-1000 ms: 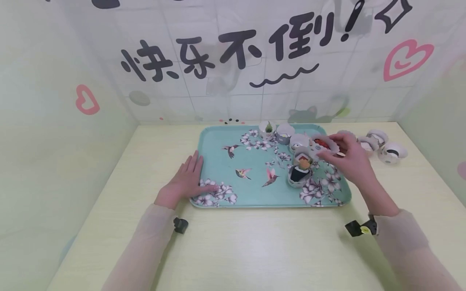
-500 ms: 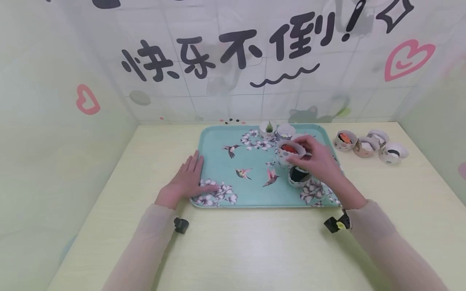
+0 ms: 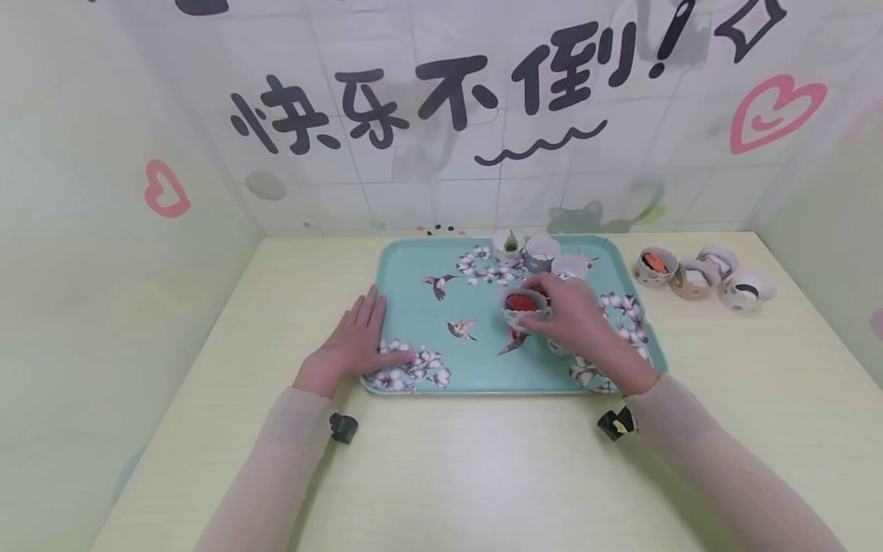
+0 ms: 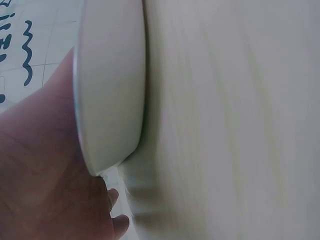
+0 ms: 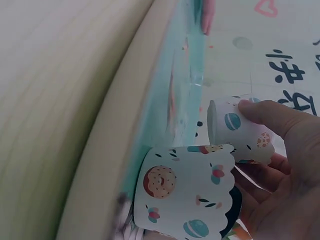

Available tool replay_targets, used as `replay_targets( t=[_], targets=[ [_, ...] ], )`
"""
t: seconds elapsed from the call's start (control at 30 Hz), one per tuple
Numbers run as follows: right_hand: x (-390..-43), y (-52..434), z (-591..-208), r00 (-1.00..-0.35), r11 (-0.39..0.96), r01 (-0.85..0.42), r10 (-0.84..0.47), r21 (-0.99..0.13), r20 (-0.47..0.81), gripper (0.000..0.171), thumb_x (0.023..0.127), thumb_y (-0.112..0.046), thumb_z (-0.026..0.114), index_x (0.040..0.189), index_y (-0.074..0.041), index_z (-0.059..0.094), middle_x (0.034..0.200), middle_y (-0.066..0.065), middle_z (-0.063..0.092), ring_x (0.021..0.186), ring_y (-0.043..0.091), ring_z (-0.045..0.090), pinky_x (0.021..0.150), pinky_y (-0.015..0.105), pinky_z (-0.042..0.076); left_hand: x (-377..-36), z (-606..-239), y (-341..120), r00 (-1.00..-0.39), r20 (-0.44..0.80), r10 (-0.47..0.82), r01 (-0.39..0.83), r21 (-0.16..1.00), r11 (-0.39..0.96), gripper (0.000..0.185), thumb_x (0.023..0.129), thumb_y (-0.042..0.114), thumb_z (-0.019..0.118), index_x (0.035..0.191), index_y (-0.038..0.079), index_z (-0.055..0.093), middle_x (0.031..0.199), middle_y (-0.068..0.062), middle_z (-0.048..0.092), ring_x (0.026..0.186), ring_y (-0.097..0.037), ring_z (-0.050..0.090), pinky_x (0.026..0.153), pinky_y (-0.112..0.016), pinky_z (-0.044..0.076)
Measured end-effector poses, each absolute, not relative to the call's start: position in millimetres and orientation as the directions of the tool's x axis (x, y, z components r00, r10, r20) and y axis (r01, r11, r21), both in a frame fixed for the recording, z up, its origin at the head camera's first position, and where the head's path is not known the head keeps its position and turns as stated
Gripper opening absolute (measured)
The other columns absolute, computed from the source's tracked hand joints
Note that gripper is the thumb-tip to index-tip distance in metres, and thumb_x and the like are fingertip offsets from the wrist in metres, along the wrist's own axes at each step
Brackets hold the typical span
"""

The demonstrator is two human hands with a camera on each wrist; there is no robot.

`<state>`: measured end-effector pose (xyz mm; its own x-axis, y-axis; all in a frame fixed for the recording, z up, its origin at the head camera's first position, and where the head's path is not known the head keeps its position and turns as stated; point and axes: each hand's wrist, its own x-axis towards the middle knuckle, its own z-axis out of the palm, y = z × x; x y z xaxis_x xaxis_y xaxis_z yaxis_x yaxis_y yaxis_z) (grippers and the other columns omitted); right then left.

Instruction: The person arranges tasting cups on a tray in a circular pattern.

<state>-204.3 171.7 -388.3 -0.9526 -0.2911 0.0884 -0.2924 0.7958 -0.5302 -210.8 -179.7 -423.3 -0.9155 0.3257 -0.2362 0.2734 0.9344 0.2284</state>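
Observation:
My right hand [image 3: 576, 314] holds a small patterned paper cup [image 3: 522, 317] with red, sushi-like food in it, over the middle of the teal tray [image 3: 414, 307]. In the right wrist view, thumb and fingers pinch the sides of this cup [image 5: 241, 131]. Another printed cup [image 5: 190, 185], with something black at its rim, stands close by on the tray; the right hand mostly covers it in the head view. My left hand [image 3: 352, 337] rests at the tray's left edge, fingers extended, thumb lying over the rim. Whether the held cup touches the tray, I cannot tell.
Along the tray's back stand a cup with a green piece [image 3: 509, 249], a greyish cup [image 3: 541, 254] and a pale cup [image 3: 569, 267]. Several filled cups, one with orange-red food [image 3: 654, 264], stand on the table right of the tray. A printed wall [image 3: 441, 184] rises behind.
My right hand has carried the cup with red food leftward from the tray's right side to its middle, and lower. The left hand has stayed in place.

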Motion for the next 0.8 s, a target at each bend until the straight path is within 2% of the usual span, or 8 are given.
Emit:
replay_targets(
  t=[0.13,0.23,0.47,0.67,0.8],
  targets=[
    [-202,168,-388,-0.944,0.812,-0.303,-0.327,-0.498,0.042,0.046,0.087,-0.027,0.079,0.124,-0.01,0.058,0.104,0.006,0.072,0.07,0.016,0.057,0.063,0.029,0.049,-211,-423,-179,-0.915,-0.241,0.323,0.269,0.229,0.935,0.119,0.085,0.069,0.062,0.158,-0.003,0.002,0.167,-0.024,-0.008,0.154,-0.047,0.001,0.125,-0.06,0.011],
    [-202,166,-388,-0.936,0.828,-0.316,-0.352,-0.463,0.011,0.046,0.085,-0.027,0.08,0.123,-0.011,0.058,0.103,0.005,0.071,0.069,0.015,0.055,0.06,0.027,0.048,-212,-424,-179,-0.915,-0.247,0.319,0.267,0.223,0.938,0.12,0.084,0.071,0.061,0.159,-0.002,0.001,0.167,-0.022,-0.01,0.154,-0.046,0.0,0.126,-0.059,0.011],
    [-198,165,-391,-0.919,0.855,-0.357,-0.393,-0.377,-0.019,0.047,0.083,-0.027,0.082,0.122,-0.012,0.06,0.106,0.003,0.071,0.083,0.015,0.061,0.071,0.03,0.055,-214,-429,-180,-0.914,-0.246,0.323,0.271,0.22,0.937,0.122,0.083,0.072,0.061,0.159,-0.002,0.0,0.167,-0.022,-0.011,0.154,-0.046,-0.001,0.126,-0.06,0.011],
    [-192,167,-390,-0.901,0.858,-0.417,-0.434,-0.3,0.012,0.059,0.08,-0.032,0.084,0.128,-0.011,0.057,0.116,0.008,0.07,0.098,0.021,0.066,0.08,0.038,0.059,-215,-429,-181,-0.916,-0.247,0.317,0.266,0.22,0.939,0.122,0.084,0.072,0.061,0.159,-0.001,-0.001,0.167,-0.021,-0.012,0.154,-0.045,-0.002,0.126,-0.059,0.01],
    [-189,169,-389,-0.884,0.846,-0.457,-0.466,-0.275,0.039,0.059,0.079,-0.033,0.085,0.127,-0.011,0.059,0.119,0.007,0.069,0.105,0.024,0.066,0.086,0.042,0.058,-214,-428,-181,-0.917,-0.247,0.315,0.261,0.226,0.938,0.122,0.083,0.072,0.061,0.159,-0.001,0.0,0.167,-0.021,-0.012,0.154,-0.045,-0.002,0.126,-0.059,0.009]
  ],
)
